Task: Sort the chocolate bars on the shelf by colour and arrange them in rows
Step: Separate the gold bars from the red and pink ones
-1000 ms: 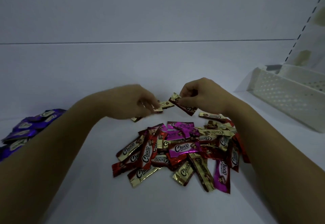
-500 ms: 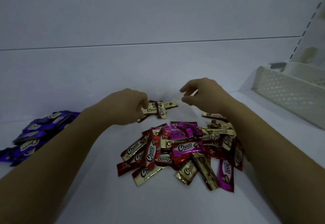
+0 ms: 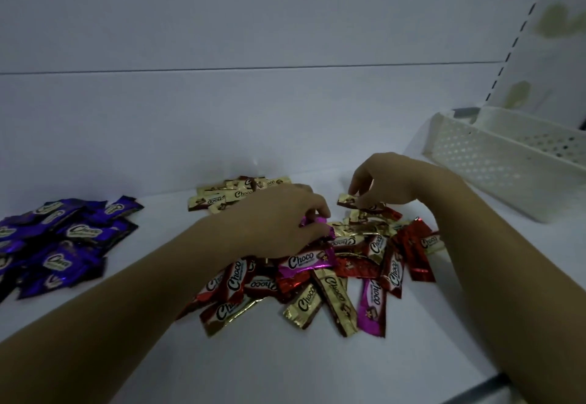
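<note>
Looking down from the head camera, both forearms reached in over the white shelf [image 3: 317,368]. The left hand [image 3: 279,223] sat on the far side of the mixed pile [image 3: 317,280], fingers and thumb curled round a crinkly magenta bar [image 3: 312,221], so it was holding that one. The right hand [image 3: 396,181] was a bit further back and to the right, its fingertips pinching the end of a gold bar [image 3: 347,199] that lay right at the pile's far edge. The pile itself was a jumble of red, gold and magenta bars overlapping every which way, in the middle of the shelf between the two arms. Off to the left, well apart from it, was a heap of purple bars [image 3: 60,245]. Behind the left hand, close to the back wall, was a small bunch of gold bars [image 3: 234,196] lying loosely together. A white perforated basket [image 3: 482,162] stood at the right, near the shelf's side panel. It was pretty dim, so the small print on the wrappers wasn't readable.
</note>
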Demonstrator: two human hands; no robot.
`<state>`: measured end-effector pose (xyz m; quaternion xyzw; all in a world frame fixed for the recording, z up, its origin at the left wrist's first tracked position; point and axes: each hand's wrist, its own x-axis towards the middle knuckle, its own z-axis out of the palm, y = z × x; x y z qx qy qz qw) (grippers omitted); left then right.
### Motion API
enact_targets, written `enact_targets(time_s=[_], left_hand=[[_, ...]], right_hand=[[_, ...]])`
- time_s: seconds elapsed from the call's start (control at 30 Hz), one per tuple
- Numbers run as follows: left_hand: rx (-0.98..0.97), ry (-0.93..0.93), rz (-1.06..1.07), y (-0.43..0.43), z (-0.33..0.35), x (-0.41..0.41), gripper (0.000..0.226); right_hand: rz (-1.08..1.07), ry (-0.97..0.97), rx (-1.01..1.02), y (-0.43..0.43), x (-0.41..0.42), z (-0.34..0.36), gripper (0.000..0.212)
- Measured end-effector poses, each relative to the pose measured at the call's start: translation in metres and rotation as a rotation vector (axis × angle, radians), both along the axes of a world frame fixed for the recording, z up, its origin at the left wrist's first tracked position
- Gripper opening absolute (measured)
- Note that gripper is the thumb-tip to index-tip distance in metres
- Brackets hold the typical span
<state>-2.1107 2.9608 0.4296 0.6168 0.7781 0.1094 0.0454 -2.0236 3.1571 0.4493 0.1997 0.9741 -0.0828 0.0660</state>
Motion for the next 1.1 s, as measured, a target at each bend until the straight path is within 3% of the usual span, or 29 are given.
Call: enact_targets(time_s=[0.2, 0.33, 0.47, 0.63, 0.83, 0.93, 1.03, 1.1], left_hand=[[-0.026, -0.006, -0.007, 0.025, 0.003, 0.016, 0.043], [-0.089, -0.018, 0.016, 0.043, 0.006, 0.019, 0.043], [-0.135, -0.152, 0.048, 0.051, 0.003, 0.017, 0.040], [0.052, -0.341, 0.093, 0.048, 0.014, 0.006, 0.026], [0.271, -0.155, 0.336, -0.004, 0.025, -0.036, 0.015], [0.328, -0.090, 0.476, -0.028, 0.017, -0.057, 0.019], [0.262, -0.064, 0.499, -0.038, 0.008, -0.056, 0.029], [0.237, -0.077, 0.427, -0.038, 0.008, -0.046, 0.026]], right_hand=[[0.078, 0.058, -0.030, -0.002, -0.007, -0.012, 0.008], [0.068, 0.124, -0.090, 0.002, -0.005, -0.010, 0.007], [0.028, 0.248, -0.133, 0.010, 0.003, -0.004, 0.010], [0.006, 0.302, -0.193, 0.012, 0.009, -0.001, 0.016], [0.099, 0.351, -0.290, -0.008, -0.002, -0.003, 0.004], [0.146, 0.360, -0.334, -0.023, -0.020, -0.003, 0.021], [0.213, 0.283, -0.166, -0.028, -0.027, -0.001, 0.049], [0.226, 0.234, -0.109, -0.025, -0.016, 0.007, 0.046]])
